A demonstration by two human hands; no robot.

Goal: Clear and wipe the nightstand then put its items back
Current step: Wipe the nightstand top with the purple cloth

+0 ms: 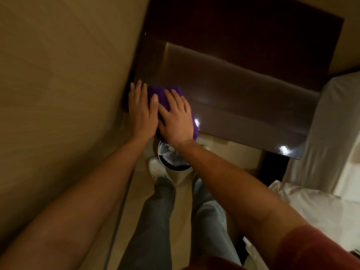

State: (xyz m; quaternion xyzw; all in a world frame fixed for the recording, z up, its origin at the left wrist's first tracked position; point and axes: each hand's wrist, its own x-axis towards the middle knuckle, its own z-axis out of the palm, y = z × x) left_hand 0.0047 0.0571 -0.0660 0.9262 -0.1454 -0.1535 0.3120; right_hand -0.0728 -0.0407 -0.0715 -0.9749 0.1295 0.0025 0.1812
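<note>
The nightstand (pixel 243 98) has a dark, glossy top with nothing standing on it. A purple cloth (pixel 155 93) lies on its near left corner, against the wall. My left hand (pixel 142 112) rests flat on the cloth's left part, fingers spread and pointing away. Beside it, my right hand (pixel 176 117) presses flat on the cloth's right part. Both palms cover most of the cloth, and a strip of it hangs over the front edge below my right hand.
A beige wall (pixel 64 84) runs along the left. A round bin (pixel 173 158) with crumpled paper stands on the floor under the nightstand's front edge, near my white shoe (pixel 157 168). A bed with white sheets (pixel 331 152) borders the right side.
</note>
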